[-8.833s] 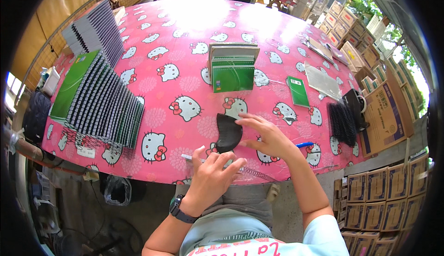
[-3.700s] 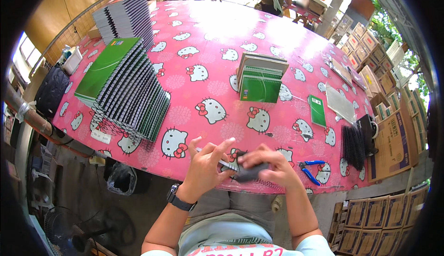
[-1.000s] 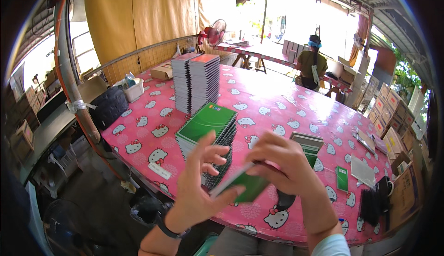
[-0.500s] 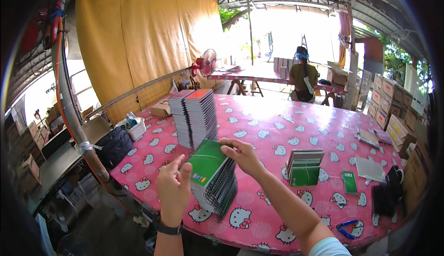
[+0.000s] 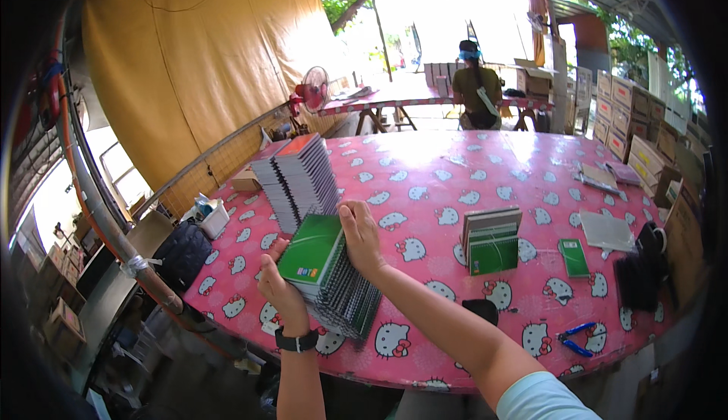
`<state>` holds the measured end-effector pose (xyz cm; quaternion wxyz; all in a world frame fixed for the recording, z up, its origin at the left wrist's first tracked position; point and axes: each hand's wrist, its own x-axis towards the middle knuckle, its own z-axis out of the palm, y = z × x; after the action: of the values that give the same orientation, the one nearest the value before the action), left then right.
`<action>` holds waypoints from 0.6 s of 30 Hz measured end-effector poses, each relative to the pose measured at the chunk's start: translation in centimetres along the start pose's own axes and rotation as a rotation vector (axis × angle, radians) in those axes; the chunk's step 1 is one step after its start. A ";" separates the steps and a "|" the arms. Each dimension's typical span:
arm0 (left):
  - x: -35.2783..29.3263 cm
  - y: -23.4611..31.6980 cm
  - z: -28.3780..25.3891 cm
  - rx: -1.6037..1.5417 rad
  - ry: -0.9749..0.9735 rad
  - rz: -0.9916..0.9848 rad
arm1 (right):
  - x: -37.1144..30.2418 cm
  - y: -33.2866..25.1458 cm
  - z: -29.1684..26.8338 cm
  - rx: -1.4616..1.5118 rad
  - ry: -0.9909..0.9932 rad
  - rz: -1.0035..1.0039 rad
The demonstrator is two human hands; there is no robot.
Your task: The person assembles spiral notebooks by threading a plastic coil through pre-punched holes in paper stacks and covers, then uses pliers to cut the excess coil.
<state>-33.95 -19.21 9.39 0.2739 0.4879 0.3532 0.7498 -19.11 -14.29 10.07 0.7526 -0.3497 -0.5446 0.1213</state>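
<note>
A tall stack of green spiral notebooks (image 5: 312,242) stands near the table's front left, leaning a little, its black coils facing right and toward me. My left hand (image 5: 282,289), a dark band on its wrist, lies along the stack's left side, fingers stretched and thumb up. Against the upper right side rests my right hand (image 5: 361,239), fingers extended. The stack sits between both palms; neither hand's fingers wrap round it. Just behind stand two taller notebook piles, one with an orange cover (image 5: 299,147). The left fingers are partly hidden by the stack.
Bundled green notebooks (image 5: 493,253) stand upright on the pink patterned table (image 5: 425,192). To the right lie a small green notebook (image 5: 574,257), blue-handled pliers (image 5: 576,339) and a clear sheet (image 5: 607,230). A person (image 5: 478,90) sits at the far table. Cartons (image 5: 626,113) line the right.
My right hand has moved from the top cover's far corner down to the stack's right side. My left hand has dropped lower along the left side. The view has shifted, revealing a dark object near my right forearm.
</note>
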 end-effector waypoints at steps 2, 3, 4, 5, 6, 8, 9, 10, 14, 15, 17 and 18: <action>-0.1 0.0 0.2 -0.154 0.015 -0.020 | -0.4 1.0 -0.8 0.048 -0.006 0.066; -0.1 0.0 0.0 -0.232 0.031 -0.027 | -0.9 1.6 -1.3 0.085 -0.009 0.132; -0.6 -1.7 -1.2 -0.244 0.056 -0.071 | -1.5 2.1 -1.7 0.124 -0.013 0.198; -0.8 -4.0 -2.8 -0.252 0.074 -0.096 | -2.2 2.6 -1.7 0.087 -0.010 0.212; -1.0 -4.4 -2.8 -0.271 0.083 -0.131 | -2.8 3.2 -1.7 0.058 -0.009 0.249; -2.7 -4.6 -0.8 -0.281 0.149 -0.145 | -3.7 4.2 -1.7 -0.001 -0.007 0.332; -3.6 -4.4 -0.3 -0.278 0.192 -0.157 | -3.8 4.3 -1.4 -0.025 0.006 0.333; -3.7 -4.6 -0.3 -0.214 0.207 -0.152 | -3.4 4.5 -1.1 -0.050 0.019 0.334; -3.6 -4.5 0.0 -0.029 0.298 -0.141 | -3.1 4.6 -0.6 -0.086 0.049 0.330; -3.8 -4.4 0.2 -0.004 0.293 -0.157 | -3.0 4.8 -0.8 -0.054 0.042 0.330; -3.8 -5.7 -0.1 0.068 0.292 -0.136 | -2.8 5.3 -1.5 0.006 0.034 0.336; -3.3 -7.8 -2.0 0.123 0.304 -0.100 | -3.2 5.4 -1.8 0.018 0.025 0.259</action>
<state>-34.04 -17.51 0.83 0.2239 0.3667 0.4598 0.7772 -17.64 -12.88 3.90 0.7404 -0.4118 -0.4845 0.2181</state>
